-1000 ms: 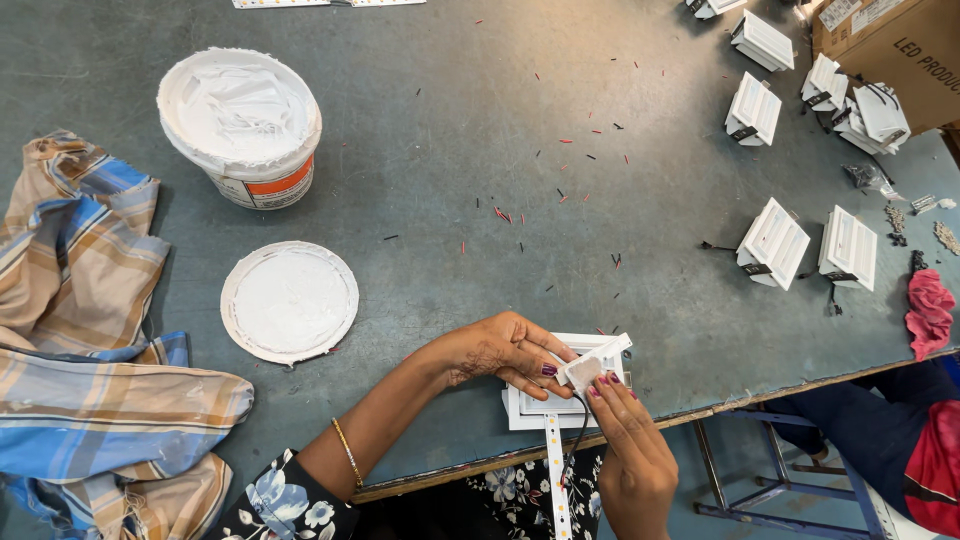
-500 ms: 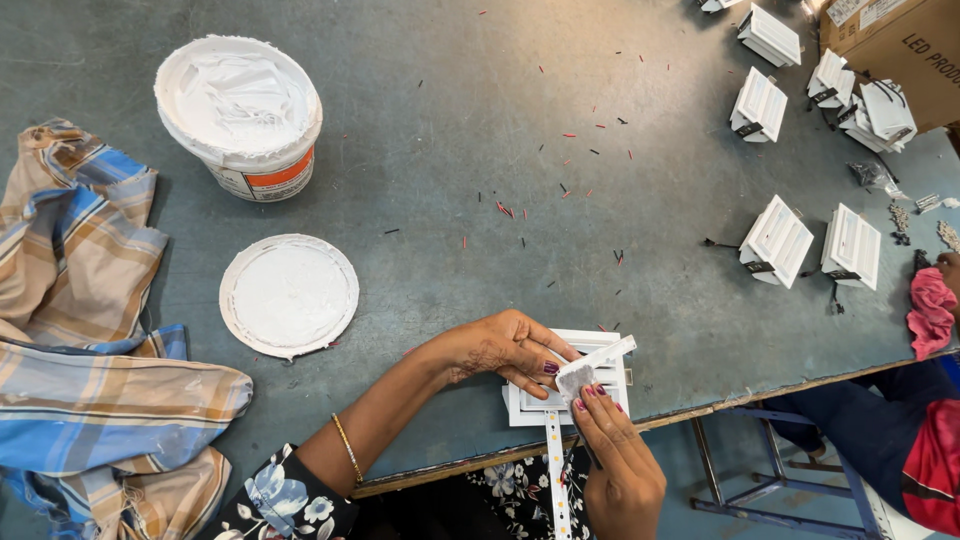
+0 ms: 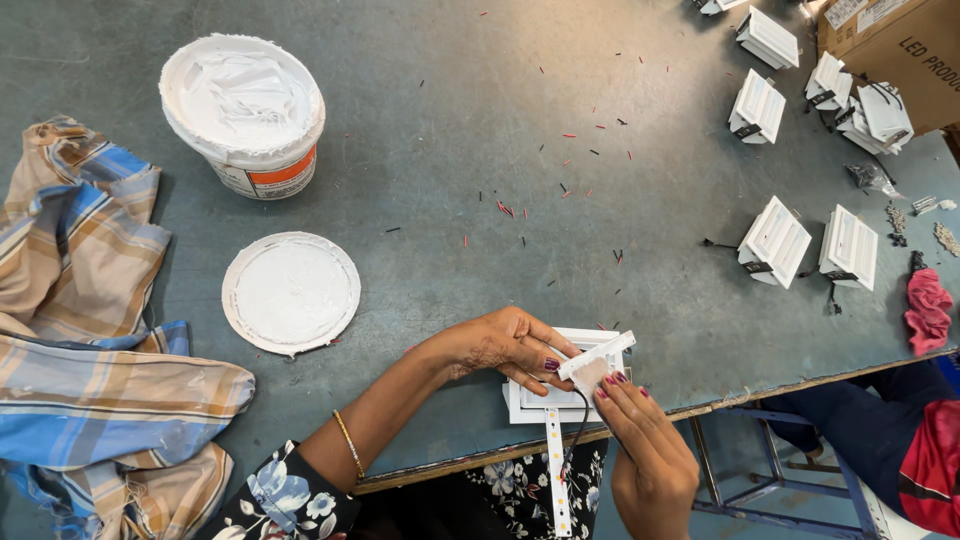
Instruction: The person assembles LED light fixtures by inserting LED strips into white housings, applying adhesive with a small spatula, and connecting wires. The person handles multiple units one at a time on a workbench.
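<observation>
— What is the surface like?

— I see a grey-green desk (image 3: 450, 120), scuffed, with many small red and black bits scattered on its middle. Its near edge runs under my hands, and below it a blue metal frame (image 3: 745, 480) stands on the floor.

— Where is the open room?

— The middle of the desk is free between the open tub of white paste (image 3: 243, 110) on the left and the white housings on the right. A checked cloth (image 3: 90, 330) covers the left edge, and a cardboard box (image 3: 890, 45) sits in the far right corner.

— How many of each?

— One tub, one round lid (image 3: 290, 292) near it, and about seven white housings on the right; two of them (image 3: 773, 241) lie closest.

— And the hands?

— My left hand (image 3: 495, 345) rests on a white square housing (image 3: 530, 405) at the near edge. The fingers of both the left and my right hand (image 3: 645, 450) pinch a small white strip (image 3: 597, 358) above it.
</observation>
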